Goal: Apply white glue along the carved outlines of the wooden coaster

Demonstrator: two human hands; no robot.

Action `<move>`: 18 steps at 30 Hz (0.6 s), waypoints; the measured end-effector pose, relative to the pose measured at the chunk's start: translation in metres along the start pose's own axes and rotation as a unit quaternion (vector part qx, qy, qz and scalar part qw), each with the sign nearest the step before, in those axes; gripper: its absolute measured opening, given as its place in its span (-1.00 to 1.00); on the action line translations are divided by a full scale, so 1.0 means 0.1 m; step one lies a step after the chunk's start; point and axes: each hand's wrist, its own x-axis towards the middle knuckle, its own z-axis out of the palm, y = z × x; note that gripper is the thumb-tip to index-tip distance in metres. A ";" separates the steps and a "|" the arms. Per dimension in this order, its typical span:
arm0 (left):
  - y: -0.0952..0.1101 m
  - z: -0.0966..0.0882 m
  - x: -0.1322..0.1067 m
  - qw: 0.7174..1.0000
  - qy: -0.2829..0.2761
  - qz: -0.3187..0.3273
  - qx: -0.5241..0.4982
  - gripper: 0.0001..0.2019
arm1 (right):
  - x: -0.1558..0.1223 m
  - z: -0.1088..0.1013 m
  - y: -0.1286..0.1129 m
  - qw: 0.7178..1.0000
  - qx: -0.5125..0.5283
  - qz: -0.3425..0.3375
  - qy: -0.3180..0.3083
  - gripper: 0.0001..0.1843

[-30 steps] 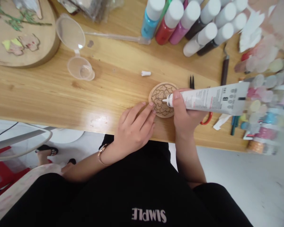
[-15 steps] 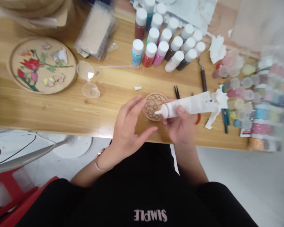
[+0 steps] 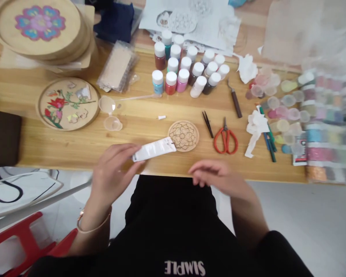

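My left hand (image 3: 115,169) grips one end of a white squeeze tube (image 3: 155,149), fingers above and thumb below. The tube's nozzle end is hidden in that hand, and its flat end reaches the left edge of a small round wooden disc (image 3: 184,135) carved with a flower pattern. Near the table's front edge, to the right and in front of the disc, my right hand (image 3: 213,175) hovers with its fingers loosely curled; I see nothing in it. A small white cap (image 3: 162,117) lies behind the tube.
Black tweezers (image 3: 208,124), red-handled scissors (image 3: 225,141) and a brown-handled tool (image 3: 235,100) lie to the right. Several paint bottles (image 3: 171,83) stand behind. A painted round wooden tray (image 3: 40,109) and clear cups (image 3: 112,123) sit left; crumpled tissue (image 3: 257,123) and paint pots (image 3: 314,156) are right.
The tube has passed from my right hand to my left and moved left, off the disc's middle. My right hand has drawn back toward the table edge. The camera view has shifted.
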 end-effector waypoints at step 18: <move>-0.47 0.05 0.02 0.999 -0.002 -0.041 -0.022 -0.78 | 0.75 -0.51 -0.16 0.794 -0.466 -0.051 0.387 -0.71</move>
